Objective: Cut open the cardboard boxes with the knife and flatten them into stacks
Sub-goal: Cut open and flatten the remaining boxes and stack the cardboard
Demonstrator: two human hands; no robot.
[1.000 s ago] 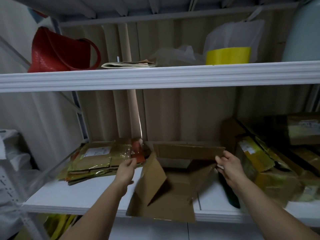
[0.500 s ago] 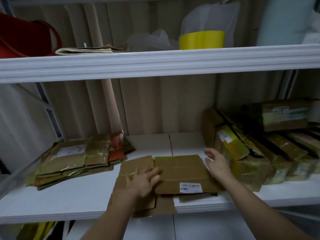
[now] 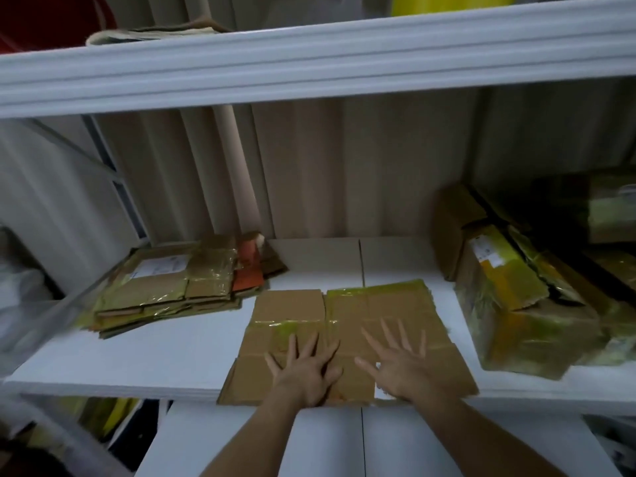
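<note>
Pressing splayed, released left hand (image 3: pixel 304 368) and right hand (image 3: pixel 401 363) on flattened taped cardboard (image 3: pixel 347 304).

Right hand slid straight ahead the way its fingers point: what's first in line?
The right hand lies flat on the flattened box; past its far edge comes bare shelf, then probably the back wall. Depth unclear.

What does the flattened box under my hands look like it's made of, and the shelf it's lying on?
Flattened box: brown cardboard, matte, with creased flaps and glossy yellowish strips that look like plastic tape. Shelf: smooth white board, probably painted or laminated wood; the core isn't visible.
</note>
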